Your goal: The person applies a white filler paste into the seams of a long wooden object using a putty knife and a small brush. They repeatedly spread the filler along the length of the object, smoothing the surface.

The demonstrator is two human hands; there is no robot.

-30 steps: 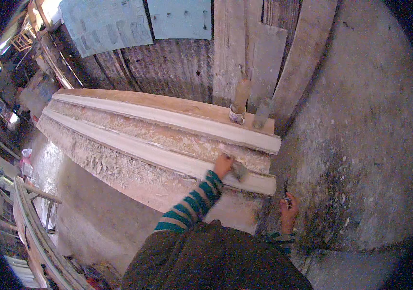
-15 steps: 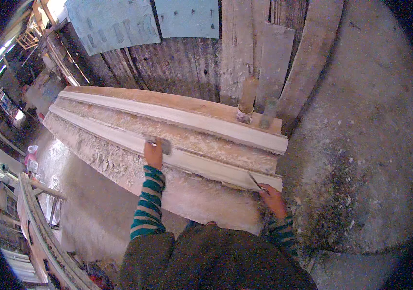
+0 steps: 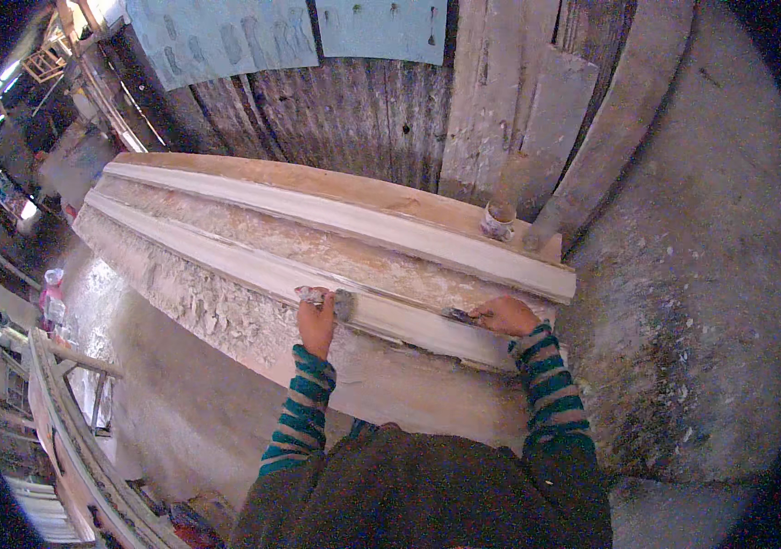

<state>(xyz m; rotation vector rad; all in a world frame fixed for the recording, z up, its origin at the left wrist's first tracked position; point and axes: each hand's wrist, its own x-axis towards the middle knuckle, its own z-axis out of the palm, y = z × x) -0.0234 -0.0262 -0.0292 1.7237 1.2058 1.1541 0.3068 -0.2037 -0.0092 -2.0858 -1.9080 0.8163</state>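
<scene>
Left hand: left hand (image 3: 317, 320) is closed around a small pad or scraper (image 3: 343, 303), pressed on the near pale strip of the moulding (image 3: 253, 265).
Right hand: right hand (image 3: 505, 317) is closed on a thin dark blade (image 3: 460, 316), tip laid on the same strip, near the moulding's right end.
Sleeves: both arms wear teal and dark striped sleeves, coming in from the near edge.
Moulding: a long plaster or wooden cornice, running from far left to near right, with two smooth pale strips and rough crumbly bands between and below them.
Doing it well: judged from the grip, the pad should stay flat and follow the strip's line with even pressure; the blade should lie low so it does not gouge the smooth face.
Risk: the flaky band just below may chip if either tool slips off the edge.
Cup: a small stained cup (image 3: 498, 220) stands on the far ledge, right of centre.
Surface: the moulding rests on a dusty, pale slab.
Room: weathered planks (image 3: 518, 110) lean against a corrugated wall far behind; blue sheets (image 3: 381, 27) hang above; a grey rough wall rises at right; clutter and frames sit at left.
</scene>
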